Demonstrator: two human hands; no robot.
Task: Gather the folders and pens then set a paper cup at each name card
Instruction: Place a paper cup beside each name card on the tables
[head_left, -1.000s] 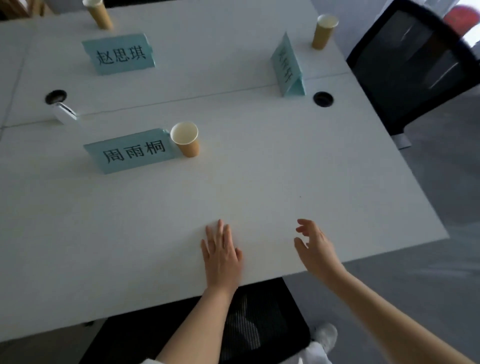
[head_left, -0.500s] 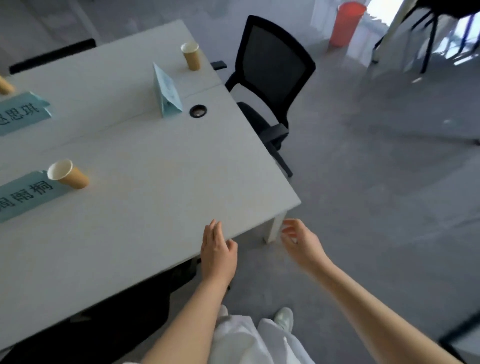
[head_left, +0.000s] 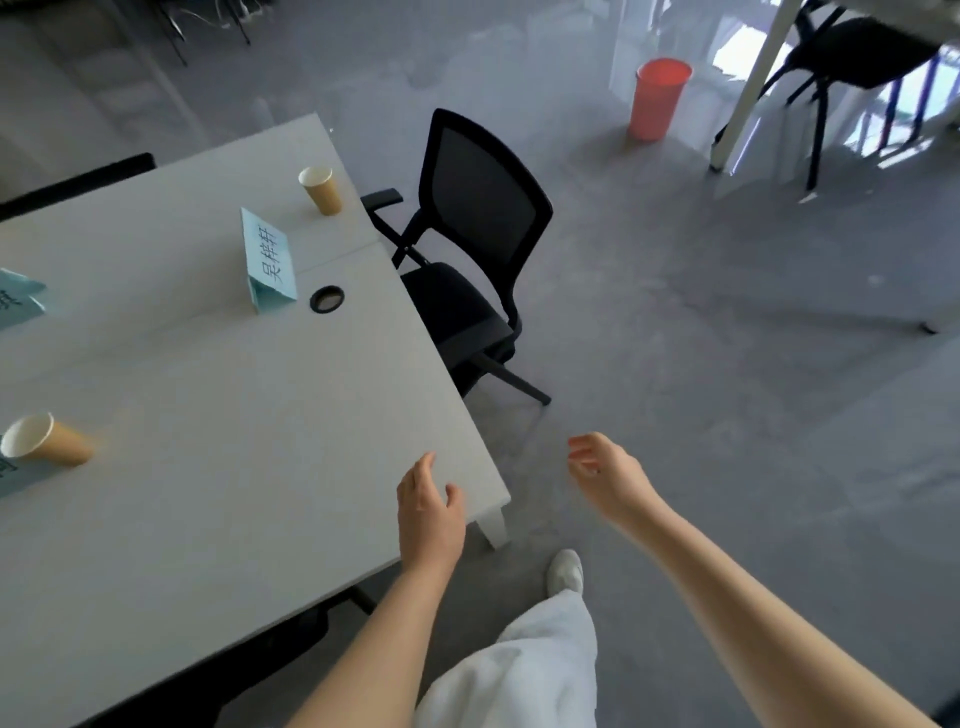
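Note:
A white table (head_left: 249, 415) fills the left of the view. A brown paper cup (head_left: 320, 190) stands near its far right edge, behind a light blue tent name card (head_left: 267, 262). Another paper cup (head_left: 44, 440) stands at the left edge beside a name card (head_left: 8, 475) that is mostly cut off. A third card (head_left: 15, 304) shows partly at far left. My left hand (head_left: 428, 512) hovers over the table's near right corner, fingers relaxed, holding nothing. My right hand (head_left: 605, 475) hangs over the floor beyond the corner, loosely curled and empty.
A black mesh office chair (head_left: 470, 249) stands at the table's right side. An orange bin (head_left: 658, 98) sits on the grey floor further back, near a white table leg (head_left: 748, 88) and a black chair (head_left: 862, 47). A cable hole (head_left: 326, 299) is by the tent card.
The view has swung right, from the table top to its right corner and the floor. Both hands have moved off the table's middle toward that corner, staying empty.

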